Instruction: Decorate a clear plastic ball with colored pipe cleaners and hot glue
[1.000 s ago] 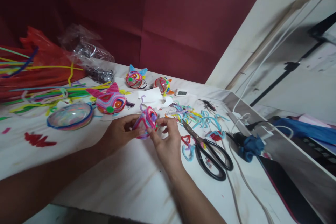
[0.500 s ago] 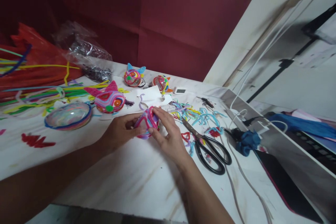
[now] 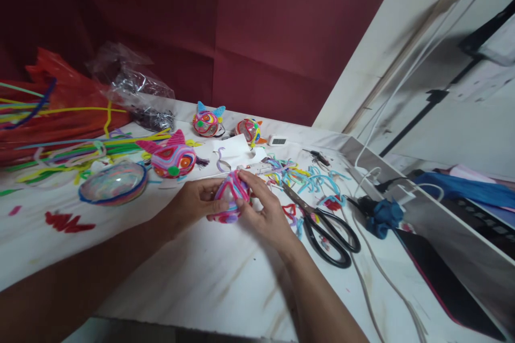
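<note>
L hand (image 3: 192, 202) & R hand (image 3: 267, 211) both gripping clear rounded shell (image 3: 227, 195) w/ pink-purple fuzzy strips (image 3: 222, 216), ctr of frame; uneven squeeze could prob. peel strips.

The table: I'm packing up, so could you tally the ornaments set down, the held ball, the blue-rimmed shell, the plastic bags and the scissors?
Ornaments set down: 3
Held ball: 1
Blue-rimmed shell: 1
Plastic bags: 2
Scissors: 1
Total: 8
</note>
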### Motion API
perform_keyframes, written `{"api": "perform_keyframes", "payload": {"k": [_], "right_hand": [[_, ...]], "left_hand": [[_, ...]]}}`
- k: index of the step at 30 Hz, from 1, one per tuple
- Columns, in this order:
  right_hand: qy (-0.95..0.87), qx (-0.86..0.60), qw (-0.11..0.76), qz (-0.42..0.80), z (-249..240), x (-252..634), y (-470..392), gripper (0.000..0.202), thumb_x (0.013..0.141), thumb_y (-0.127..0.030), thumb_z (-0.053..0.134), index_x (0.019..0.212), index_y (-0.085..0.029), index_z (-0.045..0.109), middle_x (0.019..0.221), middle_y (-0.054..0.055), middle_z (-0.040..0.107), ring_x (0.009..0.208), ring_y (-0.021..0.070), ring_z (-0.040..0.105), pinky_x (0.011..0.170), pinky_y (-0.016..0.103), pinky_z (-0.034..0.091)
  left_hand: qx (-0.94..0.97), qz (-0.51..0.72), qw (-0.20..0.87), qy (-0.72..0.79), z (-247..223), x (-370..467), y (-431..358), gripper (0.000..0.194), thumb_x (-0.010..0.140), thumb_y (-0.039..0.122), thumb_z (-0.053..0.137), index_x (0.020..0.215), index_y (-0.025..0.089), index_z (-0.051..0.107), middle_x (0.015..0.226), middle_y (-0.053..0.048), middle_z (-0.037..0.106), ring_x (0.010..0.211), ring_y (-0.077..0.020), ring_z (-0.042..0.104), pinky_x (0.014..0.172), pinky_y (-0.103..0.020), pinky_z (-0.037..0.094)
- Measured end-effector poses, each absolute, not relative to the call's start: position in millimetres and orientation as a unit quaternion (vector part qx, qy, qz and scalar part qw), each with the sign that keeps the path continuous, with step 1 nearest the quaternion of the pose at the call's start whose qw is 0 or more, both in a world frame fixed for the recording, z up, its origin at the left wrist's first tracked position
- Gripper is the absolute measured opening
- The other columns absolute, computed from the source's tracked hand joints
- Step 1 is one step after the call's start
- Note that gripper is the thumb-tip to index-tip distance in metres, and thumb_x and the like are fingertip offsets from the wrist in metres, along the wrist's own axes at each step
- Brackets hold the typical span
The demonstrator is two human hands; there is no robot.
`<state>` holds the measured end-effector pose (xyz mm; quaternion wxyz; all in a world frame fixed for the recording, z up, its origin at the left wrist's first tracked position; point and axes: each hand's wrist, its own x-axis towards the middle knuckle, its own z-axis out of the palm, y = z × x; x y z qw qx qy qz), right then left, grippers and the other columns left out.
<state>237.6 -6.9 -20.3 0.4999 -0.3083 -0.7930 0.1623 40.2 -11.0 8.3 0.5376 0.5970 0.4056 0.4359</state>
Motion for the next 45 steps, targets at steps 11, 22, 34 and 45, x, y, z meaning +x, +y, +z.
{"api": "perform_keyframes", "payload": {"k": [11, 22, 34, 45], "right_hand": [[-0.767, -0.344, 0.492, 0.227, -15, 242, -7, 0.044, 0.096, -0.031, 0.057, 0.139, -0.033, 0.057, 0.143, 0.004, 0.059, 0.134, 0.0244, 0.054, 0.109, 0.044, 0.050], [-0.760, -0.346, 0.498, 0.232, -16, 242, -8, 0.043, 0.095, -0.031, 0.059, 0.138, -0.036, 0.057, 0.142, 0.004, 0.059, 0.133, 0.0267, 0.055, 0.108, 0.046, 0.049], [-0.748, -0.358, 0.504, 0.242, -18, 241, -7, 0.042, 0.094, -0.032, 0.059, 0.136, -0.034, 0.059, 0.142, 0.005, 0.060, 0.132, 0.0257, 0.055, 0.108, 0.045, 0.050], [-0.701, -0.341, 0.551, 0.298, -20, 231, -14, 0.038, 0.091, -0.031, 0.063, 0.130, -0.030, 0.064, 0.139, 0.006, 0.061, 0.130, 0.0242, 0.055, 0.107, 0.044, 0.049]], "left_hand": [[0.569, 0.422, 0.612, 0.353, 12, 33, -10, 0.054, 0.071, 0.026, 0.081, 0.123, 0.020, 0.072, 0.085, -0.003, 0.078, 0.065, -0.0178, 0.069, 0.053, -0.023, 0.052], [0.545, 0.438, 0.624, 0.350, 10, 34, -10, 0.056, 0.065, 0.023, 0.083, 0.120, 0.021, 0.074, 0.083, -0.004, 0.079, 0.066, -0.0226, 0.072, 0.053, -0.028, 0.056], [0.539, 0.450, 0.615, 0.359, 10, 35, -9, 0.071, 0.063, 0.021, 0.083, 0.131, 0.019, 0.065, 0.081, -0.004, 0.077, 0.069, -0.0245, 0.073, 0.053, -0.030, 0.058], [0.561, 0.439, 0.604, 0.358, 22, 28, -12, 0.067, 0.067, 0.017, 0.081, 0.129, 0.021, 0.058, 0.071, 0.003, 0.070, 0.057, -0.0161, 0.067, 0.054, -0.027, 0.056]]}}
